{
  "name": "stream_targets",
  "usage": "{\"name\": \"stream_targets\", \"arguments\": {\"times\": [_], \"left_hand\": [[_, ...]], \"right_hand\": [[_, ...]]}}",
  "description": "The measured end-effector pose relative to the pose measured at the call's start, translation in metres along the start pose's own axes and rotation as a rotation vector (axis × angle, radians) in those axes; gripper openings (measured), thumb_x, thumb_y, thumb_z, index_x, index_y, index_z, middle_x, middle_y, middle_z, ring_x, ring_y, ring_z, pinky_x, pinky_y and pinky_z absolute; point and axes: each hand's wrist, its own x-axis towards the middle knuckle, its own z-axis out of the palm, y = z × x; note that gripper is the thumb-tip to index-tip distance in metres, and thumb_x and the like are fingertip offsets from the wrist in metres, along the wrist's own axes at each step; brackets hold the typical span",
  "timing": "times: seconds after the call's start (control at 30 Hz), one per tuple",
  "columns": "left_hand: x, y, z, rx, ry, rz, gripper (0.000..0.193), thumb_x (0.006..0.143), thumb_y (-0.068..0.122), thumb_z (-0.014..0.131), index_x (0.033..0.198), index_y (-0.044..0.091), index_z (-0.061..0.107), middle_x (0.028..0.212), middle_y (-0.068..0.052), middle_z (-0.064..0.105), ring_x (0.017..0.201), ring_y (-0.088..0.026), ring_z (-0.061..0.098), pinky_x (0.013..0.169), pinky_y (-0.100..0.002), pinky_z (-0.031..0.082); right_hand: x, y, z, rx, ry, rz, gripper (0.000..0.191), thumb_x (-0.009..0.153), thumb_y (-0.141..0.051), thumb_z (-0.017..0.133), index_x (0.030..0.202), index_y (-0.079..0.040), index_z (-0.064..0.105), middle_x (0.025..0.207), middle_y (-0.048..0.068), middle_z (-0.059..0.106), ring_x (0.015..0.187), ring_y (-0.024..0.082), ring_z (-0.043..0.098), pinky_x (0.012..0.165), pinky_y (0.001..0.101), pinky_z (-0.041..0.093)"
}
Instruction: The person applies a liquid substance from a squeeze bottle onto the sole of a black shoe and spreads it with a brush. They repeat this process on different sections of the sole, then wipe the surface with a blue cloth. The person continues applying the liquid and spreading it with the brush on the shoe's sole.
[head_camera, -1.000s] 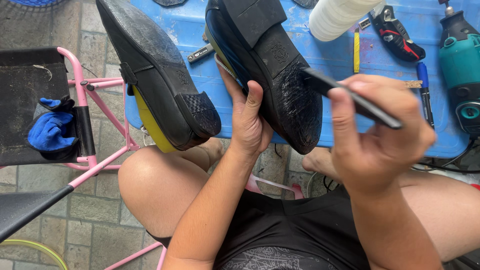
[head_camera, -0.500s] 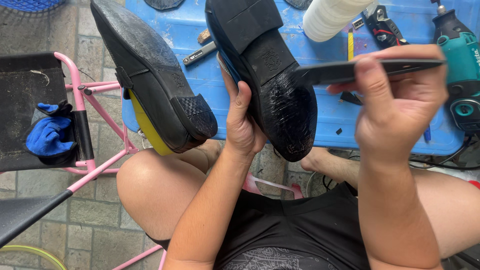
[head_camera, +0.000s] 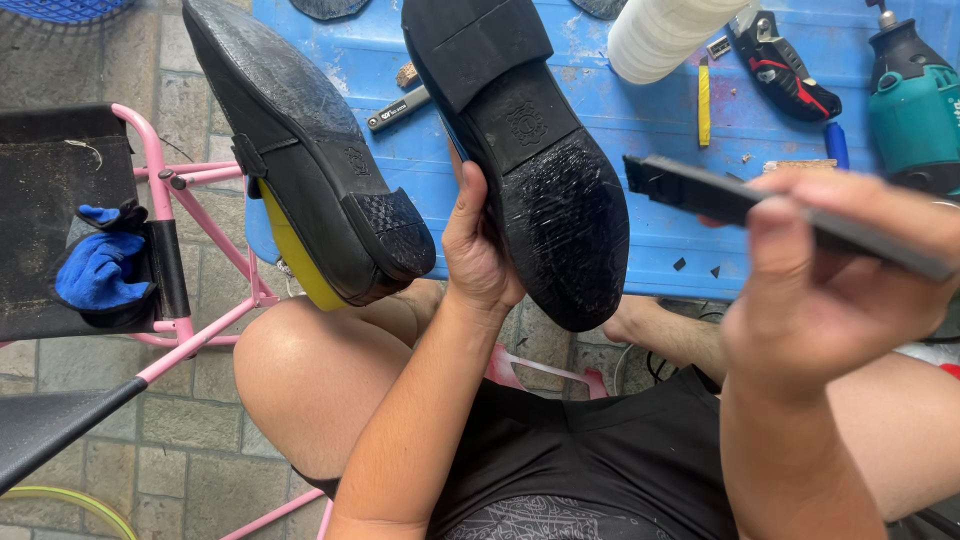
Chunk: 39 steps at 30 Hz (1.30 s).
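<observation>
The black shoe (head_camera: 530, 160) is held sole-up at the centre of the view, its toe pointing toward the near edge and its heel block toward the far edge. The front part of the sole carries a glossy, wet-looking coating with a scuffed texture. The left hand (head_camera: 478, 250) grips the shoe from its left side: the thumb lies along the left edge of the sole and the remaining fingers wrap underneath, out of sight. The shoe stands over the near edge of the blue table (head_camera: 620, 120).

The right hand (head_camera: 830, 290) is raised to the right of the shoe, apart from it, and pinches a flat dark tool (head_camera: 720, 195) between thumb and fingers. The tool extends left, its free end just short of the right edge of the sole. The hand and tool are motion-blurred, so the exact kind of tool cannot be told.

A second black shoe (head_camera: 310, 150) lies sole-up to the left, mounted on a yellow form (head_camera: 295, 260) that shows below its heel end. It does not touch the held shoe.

On the table, far right, lie a teal rotary tool (head_camera: 912, 105), a black and red hand tool (head_camera: 785, 70), a white roll (head_camera: 665, 35) and a yellow stick (head_camera: 703, 100). A small grey metal tool (head_camera: 398, 108) lies between the two shoes.

At the far left stands a pink-framed stool (head_camera: 165, 200) holding a blue cloth (head_camera: 95, 270).
</observation>
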Motion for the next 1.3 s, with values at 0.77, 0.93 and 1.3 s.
{"name": "stream_targets", "arguments": {"times": [0.77,0.93,1.3], "left_hand": [[-0.001,-0.001,0.011,0.12,-0.041,0.177,0.077,0.109,0.032,0.061,0.169,0.041,0.013,0.151,-0.006,0.051,0.135,-0.022,0.058,0.112,-0.042,0.054],[0.0,-0.003,0.012,0.183,-0.001,0.22,0.083,0.107,0.035,0.064,0.17,0.042,0.011,0.155,-0.004,0.046,0.137,-0.021,0.054,0.115,-0.041,0.052],[-0.001,-0.005,0.021,0.247,0.051,0.27,0.09,0.102,0.038,0.066,0.167,0.043,0.004,0.16,0.0,0.037,0.142,-0.021,0.046,0.119,-0.041,0.047]], "right_hand": [[-0.027,-0.028,0.014,-0.348,-0.041,-0.145,0.029,0.114,0.003,0.075,0.127,-0.002,0.049,0.109,0.021,0.071,0.094,0.025,0.074,0.08,0.0321,0.059],[-0.041,-0.034,0.017,-0.361,-0.2,-0.267,0.032,0.098,0.003,0.073,0.119,0.0,0.049,0.101,0.024,0.069,0.09,0.032,0.074,0.073,0.0383,0.063],[-0.051,-0.039,0.008,-0.205,-0.198,-0.248,0.032,0.097,0.003,0.07,0.118,0.001,0.046,0.099,0.024,0.068,0.088,0.034,0.075,0.075,0.0381,0.065]]}}
